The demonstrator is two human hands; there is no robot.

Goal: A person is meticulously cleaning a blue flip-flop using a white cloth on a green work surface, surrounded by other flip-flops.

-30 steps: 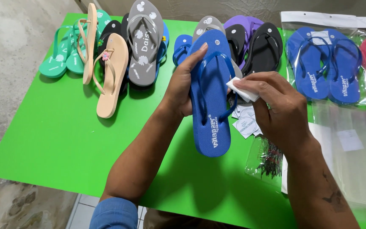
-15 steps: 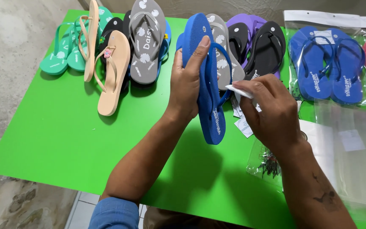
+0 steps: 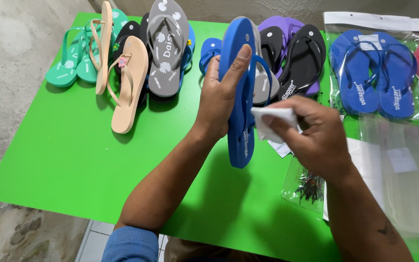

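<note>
The left hand [image 3: 221, 104] was closed around a blue flip-flop [image 3: 241, 92], thumb pressed flat along the sole and fingers wrapped behind it, holding it on edge and nearly upright above the green table [image 3: 64, 160], its heel end just off the surface. The right hand [image 3: 311, 138] pinched a small white tag [image 3: 272, 121] between thumb and fingertips, the tag touching the flip-flop's strap side. Just beneath that hand lay more white tags [image 3: 282, 148] and a clear bag of small dark fasteners [image 3: 309, 187]. Behind the raised flip-flop stood a grey pair [image 3: 168, 48], a black pair [image 3: 301, 58] over purple ones, a beige pair [image 3: 127, 87] and a teal pair [image 3: 69, 68] at the far left. To the right, bagged blue flip-flops [image 3: 374, 73] lay flat, with empty clear bags [image 3: 408, 179] nearer the person
</note>
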